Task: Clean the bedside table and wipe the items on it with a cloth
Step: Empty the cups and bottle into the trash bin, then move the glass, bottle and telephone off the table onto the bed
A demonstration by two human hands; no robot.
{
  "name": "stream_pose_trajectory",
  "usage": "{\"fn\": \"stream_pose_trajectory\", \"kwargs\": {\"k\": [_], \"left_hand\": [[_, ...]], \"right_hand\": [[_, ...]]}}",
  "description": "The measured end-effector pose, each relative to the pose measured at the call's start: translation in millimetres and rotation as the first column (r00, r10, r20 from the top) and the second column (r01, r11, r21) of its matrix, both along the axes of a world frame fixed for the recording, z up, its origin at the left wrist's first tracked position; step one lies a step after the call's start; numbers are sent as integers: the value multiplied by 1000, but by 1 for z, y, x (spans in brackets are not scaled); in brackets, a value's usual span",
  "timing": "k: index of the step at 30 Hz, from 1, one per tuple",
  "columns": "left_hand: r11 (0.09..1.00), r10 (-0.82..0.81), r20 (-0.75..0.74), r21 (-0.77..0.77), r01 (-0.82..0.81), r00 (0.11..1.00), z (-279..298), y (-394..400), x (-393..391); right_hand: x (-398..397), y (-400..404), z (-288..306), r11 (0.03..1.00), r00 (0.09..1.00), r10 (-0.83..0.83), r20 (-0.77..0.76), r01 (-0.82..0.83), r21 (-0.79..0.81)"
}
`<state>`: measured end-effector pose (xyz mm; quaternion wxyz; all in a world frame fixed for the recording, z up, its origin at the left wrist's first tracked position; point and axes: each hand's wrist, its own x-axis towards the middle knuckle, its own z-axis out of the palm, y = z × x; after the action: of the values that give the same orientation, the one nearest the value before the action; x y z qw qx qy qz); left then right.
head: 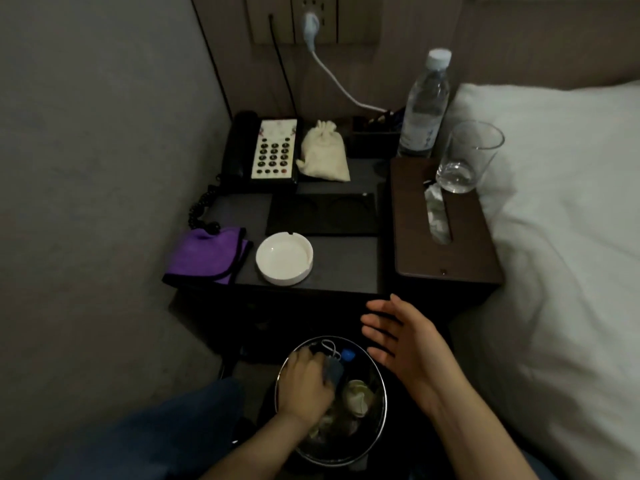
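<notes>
The dark bedside table (343,265) holds a folded purple cloth (207,254) at its front left corner and a white ashtray (284,258) beside it. A telephone (263,150), a cream drawstring pouch (323,154), a black tray (323,214), a water bottle (424,105), a glass (465,157) and a wooden tissue box (446,230) also stand there. Below the table, my left hand (304,386) reaches into a round bin (379,382), closed on a dark blue-grey item (334,370). My right hand (405,337) hovers open above the bin's right side.
A grey wall runs along the left. A white pillow and bed (561,209) fill the right side. A white plug and cable (311,29) hang from the wall sockets behind the table. The bin holds several pieces of rubbish.
</notes>
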<state>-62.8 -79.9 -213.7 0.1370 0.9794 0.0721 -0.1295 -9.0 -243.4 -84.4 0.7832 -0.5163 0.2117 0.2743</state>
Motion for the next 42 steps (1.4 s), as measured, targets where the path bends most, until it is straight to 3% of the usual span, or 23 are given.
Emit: {"fn": "stream_pose_trajectory", "kwargs": {"k": [5,9,13,15,18,21,26,36,42], "left_hand": [[976,-131,216,-142,164,967,63,6,11],[946,-257,461,-58,318,849,122,12,19],[958,-227,659,19,285,718,160,27,36],[987,-157,619,65,149,769,171,38,51],[995,33,363,78,-66,931,176,51,75],[990,49,225,116,-77,973,169,59,89],[978,92,247,162,-134,965,163,65,99],[985,127,213,90,-149,969,156,69,106],[986,156,263,-103,-133,952,169,61,111]], "right_hand": [[-2,0,5,1000,999,21,26,-20,-20],[-3,2,9,999,999,20,33,-20,-28],[-8,5,10,998,999,38,39,-36,-48],[-10,6,11,997,998,48,42,-46,-64],[-12,6,13,996,997,58,56,-54,-73],[-14,6,16,996,997,56,48,-52,-79],[-15,4,17,994,999,33,32,-29,-109],[-11,1,24,996,1000,-12,6,12,-87],[11,-14,59,991,981,-136,140,134,22]]}}
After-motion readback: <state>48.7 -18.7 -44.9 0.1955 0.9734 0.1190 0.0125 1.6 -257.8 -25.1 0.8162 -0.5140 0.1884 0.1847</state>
